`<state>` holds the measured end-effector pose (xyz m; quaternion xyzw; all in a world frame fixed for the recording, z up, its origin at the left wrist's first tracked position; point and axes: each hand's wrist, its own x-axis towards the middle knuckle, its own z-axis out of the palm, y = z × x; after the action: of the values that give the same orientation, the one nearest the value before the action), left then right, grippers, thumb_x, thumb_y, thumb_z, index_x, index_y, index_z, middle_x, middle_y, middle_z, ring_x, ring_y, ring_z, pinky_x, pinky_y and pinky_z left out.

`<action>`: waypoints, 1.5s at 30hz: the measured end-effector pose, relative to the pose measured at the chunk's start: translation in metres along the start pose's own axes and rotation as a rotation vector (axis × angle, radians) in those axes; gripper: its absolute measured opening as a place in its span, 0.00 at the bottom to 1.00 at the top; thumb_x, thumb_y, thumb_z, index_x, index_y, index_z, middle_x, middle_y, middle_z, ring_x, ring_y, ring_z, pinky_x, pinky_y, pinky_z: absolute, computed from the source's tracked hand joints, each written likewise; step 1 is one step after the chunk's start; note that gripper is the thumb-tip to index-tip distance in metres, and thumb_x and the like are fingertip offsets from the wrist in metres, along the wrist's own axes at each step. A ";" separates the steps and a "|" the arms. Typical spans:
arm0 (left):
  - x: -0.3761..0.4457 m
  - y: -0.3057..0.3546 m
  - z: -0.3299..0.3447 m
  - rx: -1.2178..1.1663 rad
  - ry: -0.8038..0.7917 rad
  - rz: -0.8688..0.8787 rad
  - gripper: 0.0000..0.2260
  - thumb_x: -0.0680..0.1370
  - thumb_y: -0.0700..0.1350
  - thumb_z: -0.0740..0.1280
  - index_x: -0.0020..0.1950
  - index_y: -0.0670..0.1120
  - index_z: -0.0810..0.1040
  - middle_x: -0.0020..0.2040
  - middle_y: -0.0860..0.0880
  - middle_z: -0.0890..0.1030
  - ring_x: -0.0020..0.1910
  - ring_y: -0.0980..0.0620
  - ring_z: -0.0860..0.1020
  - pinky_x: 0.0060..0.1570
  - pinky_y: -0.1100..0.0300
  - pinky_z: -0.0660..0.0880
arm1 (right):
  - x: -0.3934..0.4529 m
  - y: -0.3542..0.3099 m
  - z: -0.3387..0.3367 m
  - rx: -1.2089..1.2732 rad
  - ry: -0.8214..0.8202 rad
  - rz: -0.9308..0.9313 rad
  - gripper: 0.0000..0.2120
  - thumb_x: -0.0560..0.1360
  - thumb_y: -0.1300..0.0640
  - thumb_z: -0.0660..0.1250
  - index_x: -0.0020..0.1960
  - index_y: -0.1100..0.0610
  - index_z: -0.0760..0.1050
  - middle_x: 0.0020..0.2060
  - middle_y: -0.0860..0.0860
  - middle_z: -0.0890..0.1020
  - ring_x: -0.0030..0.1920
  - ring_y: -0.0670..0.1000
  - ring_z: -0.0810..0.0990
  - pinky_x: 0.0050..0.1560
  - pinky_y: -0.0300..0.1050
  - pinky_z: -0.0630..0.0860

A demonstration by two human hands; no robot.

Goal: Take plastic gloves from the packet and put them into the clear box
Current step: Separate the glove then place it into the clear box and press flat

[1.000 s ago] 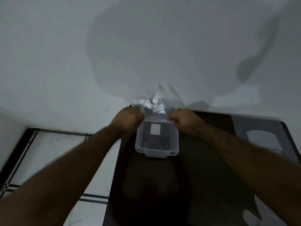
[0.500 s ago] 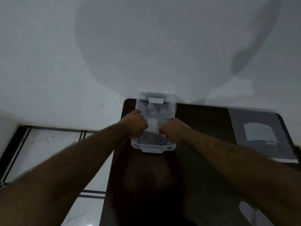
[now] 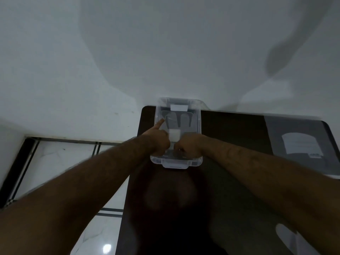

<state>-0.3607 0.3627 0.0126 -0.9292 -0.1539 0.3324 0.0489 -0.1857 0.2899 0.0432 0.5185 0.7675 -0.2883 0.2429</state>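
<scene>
Clear box (image 3: 177,133) sits at far left corner of dark desk (image 3: 230,162), its far end against the white wall (image 3: 165,43). Both hands are down inside the near half of the box. Left hand (image 3: 158,139) is mostly curled with the index finger stretched out, tip pointing at the far-left inner wall of the box. Right hand (image 3: 187,146) is curled into a loose fist just beside the left, knuckles down at the box floor; can't tell if it pinches anything. Thin plastic gloves (image 3: 173,122) seem to lie flat on the box floor under the hands, nearly transparent, faint creases only, so the edges are hard to make out. A small white square label (image 3: 174,136) shows between the two hands, another white label (image 3: 178,108) at the far end of the box. Glove packet (image 3: 301,146) lies flat on the right side of the desk, well apart from the box. Tiled floor (image 3: 60,162) to the left. Picture is dim and blurry.
</scene>
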 end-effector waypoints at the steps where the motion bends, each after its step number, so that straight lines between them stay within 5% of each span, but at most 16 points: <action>1: -0.001 0.000 -0.002 -0.009 -0.014 0.002 0.13 0.84 0.53 0.64 0.63 0.55 0.85 0.65 0.51 0.85 0.78 0.46 0.71 0.69 0.32 0.23 | 0.000 0.002 -0.003 0.014 0.039 0.016 0.10 0.84 0.53 0.66 0.63 0.49 0.81 0.54 0.50 0.82 0.54 0.53 0.82 0.59 0.52 0.80; 7: -0.011 -0.002 -0.012 -0.035 -0.064 0.008 0.13 0.84 0.53 0.65 0.67 0.56 0.83 0.70 0.51 0.82 0.82 0.47 0.67 0.71 0.31 0.24 | 0.001 0.015 -0.016 -0.067 0.195 0.043 0.06 0.83 0.54 0.65 0.49 0.49 0.77 0.47 0.50 0.80 0.49 0.52 0.81 0.52 0.48 0.78; 9: -0.015 -0.003 -0.015 -0.035 -0.063 0.015 0.14 0.85 0.53 0.64 0.68 0.55 0.83 0.72 0.51 0.81 0.83 0.47 0.66 0.73 0.30 0.26 | 0.002 0.015 -0.015 -0.126 0.184 0.056 0.03 0.83 0.56 0.66 0.53 0.49 0.78 0.52 0.52 0.82 0.53 0.54 0.82 0.55 0.50 0.79; 12: -0.018 -0.006 -0.013 -0.059 -0.031 0.032 0.15 0.85 0.53 0.62 0.67 0.55 0.83 0.71 0.51 0.81 0.82 0.47 0.66 0.75 0.29 0.28 | 0.008 0.012 -0.008 -0.296 0.063 0.005 0.15 0.83 0.51 0.68 0.69 0.48 0.78 0.61 0.53 0.82 0.61 0.57 0.81 0.65 0.57 0.77; 15: -0.016 -0.005 -0.007 -0.088 -0.044 0.054 0.15 0.85 0.55 0.62 0.68 0.56 0.82 0.70 0.51 0.82 0.80 0.47 0.69 0.78 0.26 0.32 | 0.013 0.005 -0.002 -0.402 -0.036 -0.046 0.18 0.84 0.47 0.67 0.72 0.47 0.77 0.64 0.52 0.81 0.65 0.58 0.79 0.72 0.60 0.72; 21: -0.014 -0.006 -0.005 -0.036 0.017 0.056 0.15 0.85 0.56 0.63 0.68 0.56 0.82 0.71 0.51 0.81 0.79 0.46 0.69 0.79 0.25 0.39 | 0.017 0.003 -0.002 -0.359 0.011 -0.051 0.15 0.83 0.47 0.66 0.69 0.45 0.79 0.61 0.49 0.83 0.63 0.56 0.81 0.72 0.59 0.71; 26: -0.011 -0.008 -0.016 -0.028 -0.029 0.002 0.15 0.84 0.53 0.66 0.69 0.53 0.81 0.70 0.49 0.82 0.80 0.46 0.70 0.79 0.27 0.35 | 0.017 0.005 -0.004 -0.337 -0.017 0.016 0.17 0.83 0.44 0.66 0.70 0.46 0.79 0.63 0.50 0.82 0.66 0.57 0.79 0.75 0.61 0.68; 32: 0.001 -0.022 -0.024 0.034 0.048 -0.059 0.12 0.83 0.51 0.65 0.61 0.52 0.85 0.61 0.50 0.86 0.74 0.46 0.75 0.77 0.25 0.35 | 0.020 0.011 -0.001 -0.268 0.067 0.078 0.17 0.83 0.41 0.66 0.67 0.47 0.80 0.58 0.50 0.83 0.63 0.56 0.81 0.74 0.62 0.67; 37: 0.010 -0.029 -0.026 0.070 -0.020 -0.154 0.15 0.83 0.56 0.66 0.66 0.53 0.83 0.69 0.49 0.83 0.79 0.44 0.72 0.75 0.25 0.29 | 0.024 0.018 0.002 -0.278 0.034 0.156 0.16 0.82 0.44 0.68 0.66 0.49 0.79 0.60 0.52 0.83 0.67 0.57 0.79 0.79 0.69 0.60; 42: 0.014 -0.028 -0.033 0.086 0.019 -0.162 0.15 0.83 0.54 0.67 0.67 0.51 0.82 0.70 0.48 0.82 0.79 0.44 0.71 0.78 0.24 0.35 | 0.031 0.023 -0.001 -0.334 0.114 0.172 0.11 0.81 0.43 0.69 0.58 0.48 0.82 0.55 0.50 0.85 0.66 0.58 0.80 0.82 0.71 0.50; 45: 0.012 -0.026 -0.043 0.104 0.022 -0.190 0.20 0.84 0.56 0.65 0.75 0.52 0.76 0.78 0.46 0.76 0.85 0.42 0.62 0.79 0.28 0.33 | 0.031 0.022 -0.008 -0.408 0.080 0.212 0.14 0.82 0.43 0.67 0.63 0.49 0.81 0.63 0.53 0.84 0.74 0.60 0.75 0.81 0.73 0.42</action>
<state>-0.3317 0.3917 0.0435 -0.9102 -0.2232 0.3237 0.1299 -0.1762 0.3220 0.0241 0.5475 0.7600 -0.0794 0.3411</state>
